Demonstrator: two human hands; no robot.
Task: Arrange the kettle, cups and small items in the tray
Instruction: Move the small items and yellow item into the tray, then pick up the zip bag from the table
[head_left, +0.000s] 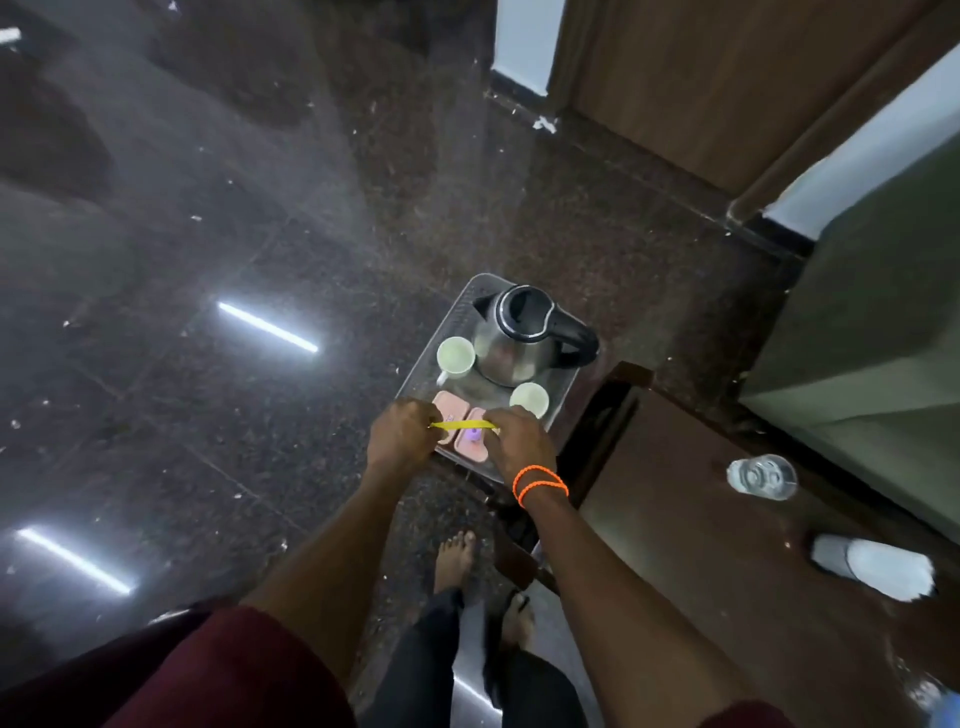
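A steel tray (457, 306) sits low in front of me. On it stands a steel kettle (511, 345) with a black lid and handle. One white cup (455, 355) is left of the kettle, another white cup (529, 399) is at its near right. Pink packets (450, 404) lie at the tray's near end. My left hand (400, 434) and my right hand (519, 441) each pinch one end of a thin yellow sachet (462, 425), stretched level over the pink packets. A small purple item (473, 434) shows just under it.
A dark wooden table (727, 571) stands to the right, holding a plastic water bottle (762, 476) and a white object (872, 566). The floor is glossy dark granite. My bare feet (457, 556) are below the tray. A wooden door (701, 78) is at the far right.
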